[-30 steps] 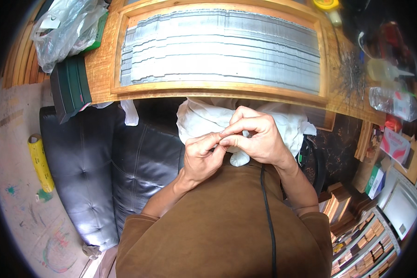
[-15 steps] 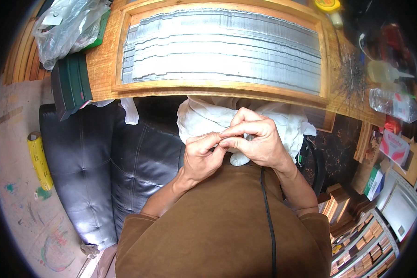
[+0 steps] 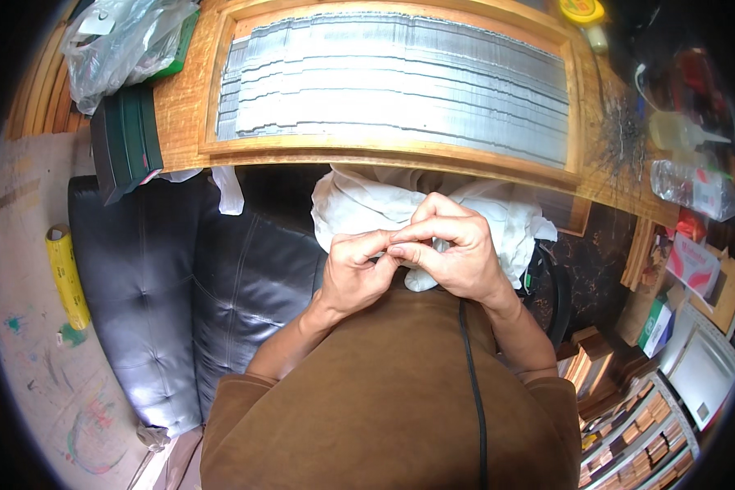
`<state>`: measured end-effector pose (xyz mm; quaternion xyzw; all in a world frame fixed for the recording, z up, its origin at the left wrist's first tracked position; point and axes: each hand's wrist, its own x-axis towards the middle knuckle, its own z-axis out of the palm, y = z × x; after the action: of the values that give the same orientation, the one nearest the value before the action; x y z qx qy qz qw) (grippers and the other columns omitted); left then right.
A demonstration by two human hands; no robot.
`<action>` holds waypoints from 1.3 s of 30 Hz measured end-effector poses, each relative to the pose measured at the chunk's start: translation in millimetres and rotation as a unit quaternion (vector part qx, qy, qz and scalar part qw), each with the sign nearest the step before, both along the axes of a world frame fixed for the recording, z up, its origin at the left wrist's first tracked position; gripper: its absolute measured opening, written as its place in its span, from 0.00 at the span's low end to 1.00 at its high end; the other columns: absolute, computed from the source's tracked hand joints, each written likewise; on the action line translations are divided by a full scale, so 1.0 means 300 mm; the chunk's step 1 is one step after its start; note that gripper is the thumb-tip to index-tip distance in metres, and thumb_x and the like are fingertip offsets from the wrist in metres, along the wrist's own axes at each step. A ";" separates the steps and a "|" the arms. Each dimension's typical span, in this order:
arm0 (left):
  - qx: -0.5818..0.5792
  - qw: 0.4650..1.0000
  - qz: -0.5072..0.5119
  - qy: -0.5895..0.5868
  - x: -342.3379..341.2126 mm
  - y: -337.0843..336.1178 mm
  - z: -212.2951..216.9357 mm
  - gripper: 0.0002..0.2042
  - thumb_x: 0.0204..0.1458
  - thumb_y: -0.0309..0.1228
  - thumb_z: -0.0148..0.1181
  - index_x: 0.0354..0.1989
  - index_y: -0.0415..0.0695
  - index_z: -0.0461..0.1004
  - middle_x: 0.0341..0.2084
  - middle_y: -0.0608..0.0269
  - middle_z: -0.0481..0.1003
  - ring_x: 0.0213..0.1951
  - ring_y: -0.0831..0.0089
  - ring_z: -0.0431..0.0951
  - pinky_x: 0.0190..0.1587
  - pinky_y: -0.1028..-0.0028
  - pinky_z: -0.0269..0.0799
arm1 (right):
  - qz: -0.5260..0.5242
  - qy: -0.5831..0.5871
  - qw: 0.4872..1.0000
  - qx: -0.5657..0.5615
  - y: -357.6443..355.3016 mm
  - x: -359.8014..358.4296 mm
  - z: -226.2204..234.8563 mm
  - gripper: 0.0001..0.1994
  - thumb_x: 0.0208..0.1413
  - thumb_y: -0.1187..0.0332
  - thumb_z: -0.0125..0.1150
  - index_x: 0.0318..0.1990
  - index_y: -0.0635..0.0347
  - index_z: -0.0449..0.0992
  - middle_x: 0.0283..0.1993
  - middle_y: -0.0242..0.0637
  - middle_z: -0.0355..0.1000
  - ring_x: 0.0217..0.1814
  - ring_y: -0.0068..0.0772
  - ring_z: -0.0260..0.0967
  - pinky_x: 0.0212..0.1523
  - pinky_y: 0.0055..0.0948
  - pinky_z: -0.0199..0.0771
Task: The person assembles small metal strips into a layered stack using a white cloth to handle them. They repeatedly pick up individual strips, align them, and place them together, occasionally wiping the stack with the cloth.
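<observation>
This looks like a small craft workshop. A wooden table (image 3: 180, 106) carries a wooden frame (image 3: 400, 151) filled with rows of thin metal strips (image 3: 392, 77). Beyond the frame's right end lie a glue bottle (image 3: 682, 131) and dark filings (image 3: 625, 135). Below that end, drawer racks (image 3: 637, 433) hold small wooden pieces. Left of the frame, the floor (image 3: 33, 351) is paint-stained.
</observation>
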<state>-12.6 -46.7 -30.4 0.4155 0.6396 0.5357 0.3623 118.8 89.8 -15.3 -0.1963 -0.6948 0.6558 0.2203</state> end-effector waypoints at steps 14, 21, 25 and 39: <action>0.011 1.000 0.002 -0.005 0.000 0.006 0.007 0.04 0.60 0.20 0.67 0.41 0.34 0.85 0.29 0.55 0.86 0.31 0.73 0.87 0.34 0.77 0.80 | -0.003 0.024 1.000 0.010 0.010 0.015 -0.005 0.08 0.51 0.80 0.77 0.39 0.63 0.87 0.34 0.35 0.79 0.34 0.25 0.75 0.34 0.24 0.74; 0.010 1.000 0.004 -0.006 0.005 0.003 -0.001 0.05 0.59 0.21 0.68 0.42 0.34 0.85 0.30 0.55 0.86 0.31 0.73 0.87 0.34 0.77 0.80 | -0.002 0.017 1.000 0.009 0.012 0.017 -0.003 0.07 0.52 0.80 0.77 0.38 0.63 0.87 0.34 0.36 0.79 0.34 0.27 0.76 0.35 0.25 0.75; 0.000 1.000 -0.002 -0.003 0.002 0.002 0.006 0.06 0.59 0.21 0.69 0.43 0.34 0.85 0.30 0.54 0.87 0.32 0.73 0.87 0.35 0.77 0.80 | -0.003 0.018 1.000 0.011 0.015 0.018 0.000 0.06 0.52 0.80 0.76 0.37 0.64 0.87 0.34 0.36 0.79 0.35 0.27 0.77 0.35 0.26 0.76; 0.006 1.000 0.009 -0.006 0.014 0.010 0.024 0.06 0.59 0.22 0.70 0.43 0.34 0.85 0.30 0.55 0.87 0.32 0.75 0.87 0.36 0.77 0.80 | -0.003 0.020 0.999 0.038 0.022 0.024 0.018 0.06 0.51 0.83 0.73 0.36 0.66 0.84 0.34 0.39 0.79 0.35 0.32 0.77 0.36 0.28 0.76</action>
<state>-8.3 -43.6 -23.1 0.4089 0.6377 0.5453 0.3589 126.2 96.4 -9.8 -0.1767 -0.7137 0.6324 0.2439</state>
